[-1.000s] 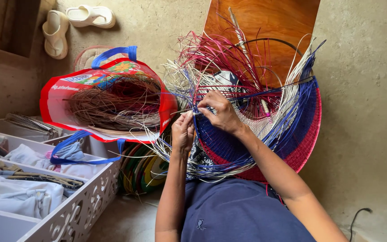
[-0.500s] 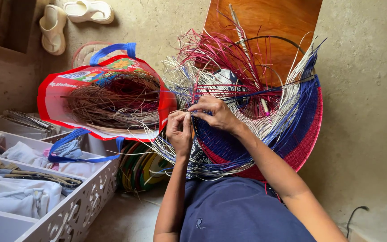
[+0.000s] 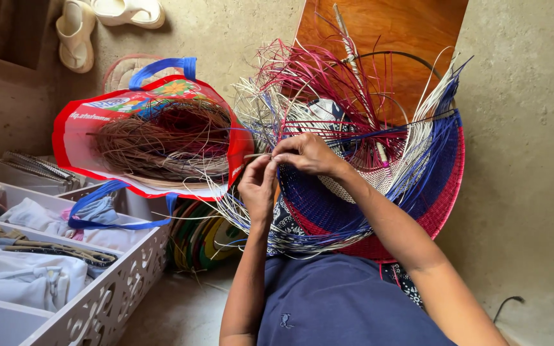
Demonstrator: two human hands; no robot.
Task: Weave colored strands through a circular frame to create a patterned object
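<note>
The half-woven basket (image 3: 379, 211) sits at the centre of the frame, tipped on its side so its round base of blue, red and white bands faces you, with loose strands fanning toward the top and the upper right. One pale strand (image 3: 256, 156) runs roughly level, left to right, just above the middle of the frame. Your left hand (image 3: 258, 186) comes up from the lower centre, fingers curled and pinched shut on that strand. Your right hand (image 3: 309, 154) reaches in from the lower right, wrist bent, knuckles up, its fingertips closed on the same strand and touching the left hand's. To the left of the basket a red bag with blue handles (image 3: 155, 134) holds brown fibre. A white tray (image 3: 97, 301) of cloth fills the lower left, and pale sandals (image 3: 75, 35) lie in the upper left.
</note>
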